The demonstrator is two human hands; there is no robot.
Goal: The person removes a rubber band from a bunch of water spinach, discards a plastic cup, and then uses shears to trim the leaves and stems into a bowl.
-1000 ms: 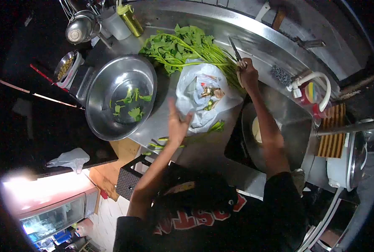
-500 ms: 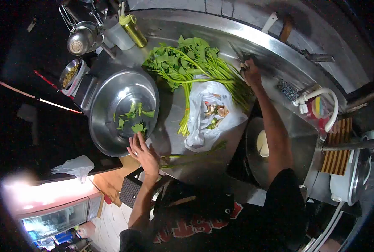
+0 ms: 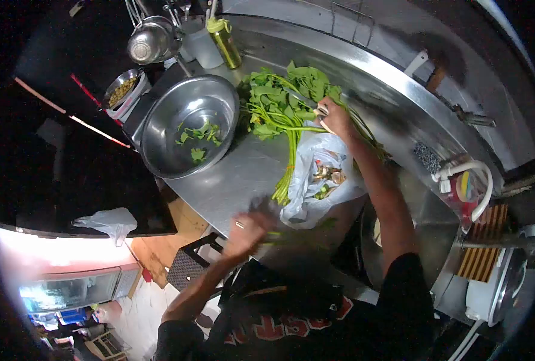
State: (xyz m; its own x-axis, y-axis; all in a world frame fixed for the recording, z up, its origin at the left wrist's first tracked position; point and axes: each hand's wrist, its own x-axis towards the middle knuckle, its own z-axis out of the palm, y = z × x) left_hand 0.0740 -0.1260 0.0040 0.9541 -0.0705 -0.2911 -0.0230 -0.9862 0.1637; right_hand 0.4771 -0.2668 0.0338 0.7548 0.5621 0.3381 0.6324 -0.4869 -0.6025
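Note:
My right hand [image 3: 335,117] is closed on what looks like a pair of scissors [image 3: 300,97], its metal blade pointing up and left over the leaves. Beneath it lies a large bunch of leafy greens [image 3: 279,99] with long green stems. My left hand [image 3: 247,233], smeared by motion, is low at the counter's near edge beside some loose stems [image 3: 273,238]; its fingers cannot be made out. A white plastic bag [image 3: 303,201] with scraps inside lies against the stems. The steel basin [image 3: 159,135] on the left holds several torn leaves [image 3: 199,155].
Behind the basin stand a yellow-green bottle [image 3: 224,43] and a steel pot [image 3: 150,45]. A bowl of small greenish pieces [image 3: 122,90] is at the left. The sink [image 3: 424,204] with a white hose tap [image 3: 487,180] is at the right. A dark stool [image 3: 186,268] stands below.
My left hand has moved from the basin's rim right and down to the counter edge. My right hand has come left with the scissors over the greens. The view has shifted.

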